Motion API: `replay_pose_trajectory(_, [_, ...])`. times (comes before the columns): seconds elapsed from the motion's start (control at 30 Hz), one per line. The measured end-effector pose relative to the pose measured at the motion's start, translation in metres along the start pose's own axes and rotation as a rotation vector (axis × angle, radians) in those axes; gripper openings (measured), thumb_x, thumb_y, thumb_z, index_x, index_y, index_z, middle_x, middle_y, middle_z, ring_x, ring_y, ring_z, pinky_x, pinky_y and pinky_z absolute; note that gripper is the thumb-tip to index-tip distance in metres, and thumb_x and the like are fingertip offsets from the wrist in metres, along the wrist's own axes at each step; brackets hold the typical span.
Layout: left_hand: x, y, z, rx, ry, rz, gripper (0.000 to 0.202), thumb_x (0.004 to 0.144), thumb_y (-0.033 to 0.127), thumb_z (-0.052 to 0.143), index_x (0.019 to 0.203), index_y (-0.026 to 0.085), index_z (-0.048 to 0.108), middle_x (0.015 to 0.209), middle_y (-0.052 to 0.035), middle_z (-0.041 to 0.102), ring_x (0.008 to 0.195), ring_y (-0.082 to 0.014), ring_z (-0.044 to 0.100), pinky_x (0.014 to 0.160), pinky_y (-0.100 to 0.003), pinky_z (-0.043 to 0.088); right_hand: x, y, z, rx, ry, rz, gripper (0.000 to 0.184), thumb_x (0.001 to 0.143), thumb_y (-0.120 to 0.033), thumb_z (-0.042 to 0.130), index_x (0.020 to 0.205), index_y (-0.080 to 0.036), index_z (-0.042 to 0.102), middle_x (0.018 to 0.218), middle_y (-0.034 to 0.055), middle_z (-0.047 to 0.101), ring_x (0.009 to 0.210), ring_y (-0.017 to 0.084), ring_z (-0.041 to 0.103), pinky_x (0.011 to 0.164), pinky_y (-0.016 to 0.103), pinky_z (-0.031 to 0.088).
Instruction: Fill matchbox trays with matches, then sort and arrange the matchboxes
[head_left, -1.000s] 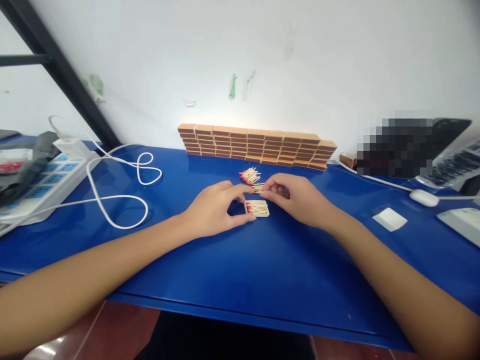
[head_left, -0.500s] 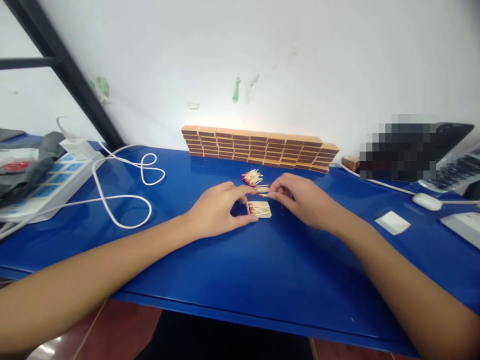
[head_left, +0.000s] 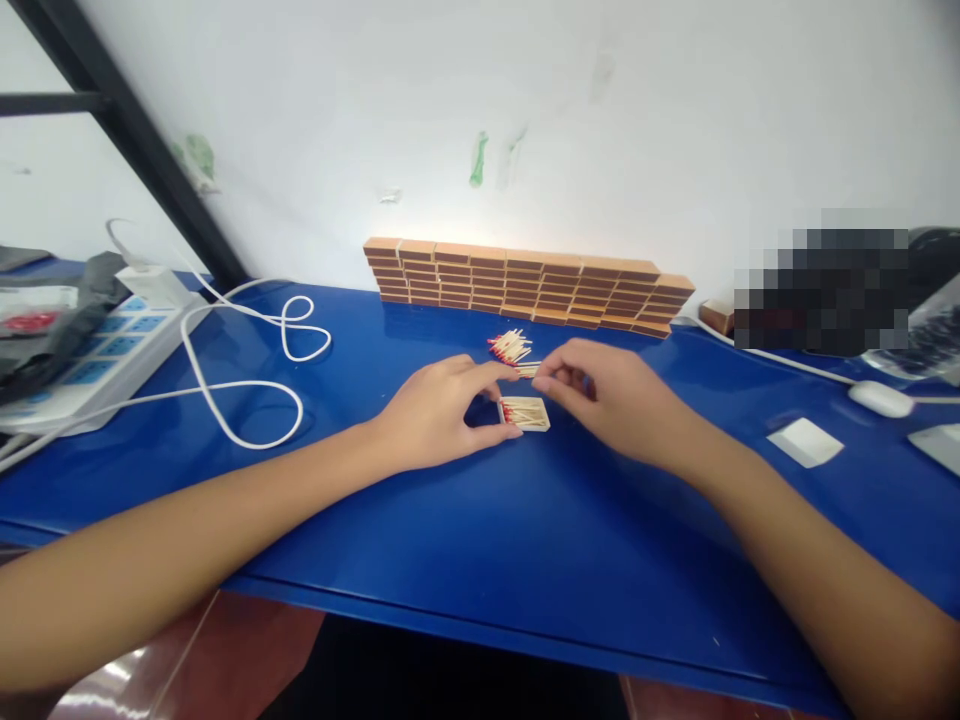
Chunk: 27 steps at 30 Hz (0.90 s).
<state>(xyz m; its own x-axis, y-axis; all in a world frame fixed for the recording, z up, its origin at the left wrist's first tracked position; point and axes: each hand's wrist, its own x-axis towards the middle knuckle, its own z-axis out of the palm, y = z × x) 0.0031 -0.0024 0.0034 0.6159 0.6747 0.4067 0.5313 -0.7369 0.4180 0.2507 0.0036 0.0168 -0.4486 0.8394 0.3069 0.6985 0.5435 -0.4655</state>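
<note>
A small white matchbox tray [head_left: 546, 424] lies on the blue table with red-headed matches [head_left: 525, 412] inside it. My left hand [head_left: 442, 415] is at its left end, thumb against the near side and other fingers at the far side, holding it. The left index fingertip reaches past the tray to a few loose matches [head_left: 528, 369]. My right hand [head_left: 607, 395] has its thumb and index finger pinched at the right ends of these matches; exactly how many it grips is hidden. Just behind lies a loose pile of matches [head_left: 511, 346].
Against the wall stand stacked matchboxes [head_left: 525, 283] in several rows. At left are a white power strip [head_left: 127, 350] and a looping white cable [head_left: 247, 386]. On the right lie a white square piece [head_left: 805, 442], a white plug-like block [head_left: 881, 399] and a single matchbox [head_left: 716, 316].
My right hand's pinch has moved slightly away from me, toward the loose matches behind the tray. My left hand stays at the tray. The whole view has shifted slightly.
</note>
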Motion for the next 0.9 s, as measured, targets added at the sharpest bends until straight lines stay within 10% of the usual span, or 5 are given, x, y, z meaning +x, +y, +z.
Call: replay_pose_trajectory(0.9, [0.0, 0.002, -0.001, -0.009, -0.015, 0.0, 0.051, 0.087, 0.035, 0.083, 0.132, 0.022, 0.063, 0.102, -0.0014, 0.078, 0.099, -0.0225, 0.068, 0.091, -0.039, 0.054, 0.007, 0.028, 0.01, -0.034, -0.028, 0.018, 0.012, 0.098, -0.03, 0.061, 0.091, -0.021, 0.063, 0.087, 0.0048, 0.061, 0.074, 0.019, 0.055, 0.069, 0.032, 0.043])
